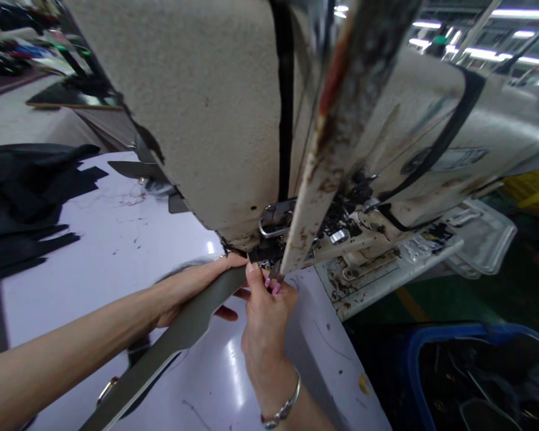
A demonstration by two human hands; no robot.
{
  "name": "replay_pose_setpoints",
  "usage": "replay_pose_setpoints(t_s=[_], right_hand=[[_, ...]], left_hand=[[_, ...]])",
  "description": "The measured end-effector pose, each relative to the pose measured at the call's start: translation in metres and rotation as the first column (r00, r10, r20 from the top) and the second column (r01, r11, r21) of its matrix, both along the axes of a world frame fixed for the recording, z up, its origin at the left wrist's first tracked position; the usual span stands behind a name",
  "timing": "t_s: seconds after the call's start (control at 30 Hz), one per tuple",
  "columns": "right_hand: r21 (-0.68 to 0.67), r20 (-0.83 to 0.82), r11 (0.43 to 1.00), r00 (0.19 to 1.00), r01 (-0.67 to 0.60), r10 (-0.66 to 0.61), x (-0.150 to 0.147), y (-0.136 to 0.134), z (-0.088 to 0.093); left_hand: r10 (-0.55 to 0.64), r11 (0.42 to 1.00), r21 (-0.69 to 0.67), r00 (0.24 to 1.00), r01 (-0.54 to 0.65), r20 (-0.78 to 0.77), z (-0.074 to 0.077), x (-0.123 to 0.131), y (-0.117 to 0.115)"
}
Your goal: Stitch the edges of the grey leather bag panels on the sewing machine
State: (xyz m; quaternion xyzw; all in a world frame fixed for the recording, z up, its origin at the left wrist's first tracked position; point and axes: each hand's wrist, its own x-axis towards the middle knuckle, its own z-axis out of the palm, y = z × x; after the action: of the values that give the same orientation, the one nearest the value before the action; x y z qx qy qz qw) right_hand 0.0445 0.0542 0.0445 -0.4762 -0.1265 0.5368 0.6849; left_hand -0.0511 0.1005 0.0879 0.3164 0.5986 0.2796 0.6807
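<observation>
A long grey-green strip of leather-like material [186,323] runs from the lower left up to the needle area of a sewing machine [215,114]. My left hand [193,284] is closed around the strip near its far end, one finger stretched along the top and other fingertips showing beneath. At that same end my right hand [267,317] pinches the strip's edge between thumb and fingers, right below the machine head. Two small pink-marked pieces [272,286] show among the right fingers; their kind is unclear. The machine head partly hides the needle and presser foot.
Dark cut pieces [22,203] are heaped on the white tabletop [117,239] at left. A rusty bar [323,155] crosses close before the view. To the right are a clear plastic tray [489,239] and a blue-rimmed bin [413,359] of dark pieces. Loose threads lie about.
</observation>
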Motion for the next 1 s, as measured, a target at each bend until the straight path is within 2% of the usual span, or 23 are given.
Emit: replay_pose_setpoints(t_s=[0.07, 0.13, 0.27, 0.33, 0.43, 0.6, 0.73, 0.83, 1.0], right_hand=[[-0.008, 0.091, 1.0, 0.996, 0.001, 0.0, 0.002, -0.001, -0.006], [-0.03, 0.187, 0.999, 0.982, -0.017, 0.022, 0.006, -0.002, -0.011], [-0.085, 0.279, 0.995, 0.957, -0.061, 0.082, 0.014, -0.004, -0.015], [-0.091, 0.297, 0.994, 0.95, -0.069, 0.093, 0.019, -0.004, -0.013], [-0.086, 0.3, 0.993, 0.948, -0.085, 0.107, 0.029, -0.003, -0.004], [-0.124, 0.23, 0.966, 0.94, -0.227, 0.251, 0.053, 0.0, 0.012], [-0.139, 0.207, 0.935, 0.914, -0.326, 0.349, 0.069, 0.002, 0.015], [-0.15, 0.19, 0.907, 0.889, -0.393, 0.417, 0.076, 0.003, 0.016], [-0.117, 0.196, 0.904, 0.883, -0.41, 0.426, 0.08, 0.007, 0.018]], left_hand=[[-0.08, 0.99, -0.114, 0.996, 0.083, 0.031, -0.003, -0.001, -0.004], [-0.076, 0.984, -0.158, 0.996, 0.084, 0.053, -0.007, 0.002, -0.01], [0.056, 0.987, -0.154, 0.994, -0.042, 0.089, -0.009, 0.013, -0.022], [0.134, 0.975, -0.195, 0.985, -0.112, 0.106, -0.007, 0.022, -0.029], [0.256, 0.931, -0.289, 0.963, -0.222, 0.084, -0.005, 0.037, -0.041], [0.471, 0.865, -0.272, 0.869, -0.421, 0.153, -0.008, 0.065, -0.056], [0.541, 0.836, -0.265, 0.801, -0.48, 0.255, -0.012, 0.08, -0.059], [0.582, 0.812, -0.257, 0.765, -0.524, 0.277, -0.013, 0.084, -0.058], [0.612, 0.791, -0.252, 0.737, -0.558, 0.287, -0.012, 0.087, -0.055]])
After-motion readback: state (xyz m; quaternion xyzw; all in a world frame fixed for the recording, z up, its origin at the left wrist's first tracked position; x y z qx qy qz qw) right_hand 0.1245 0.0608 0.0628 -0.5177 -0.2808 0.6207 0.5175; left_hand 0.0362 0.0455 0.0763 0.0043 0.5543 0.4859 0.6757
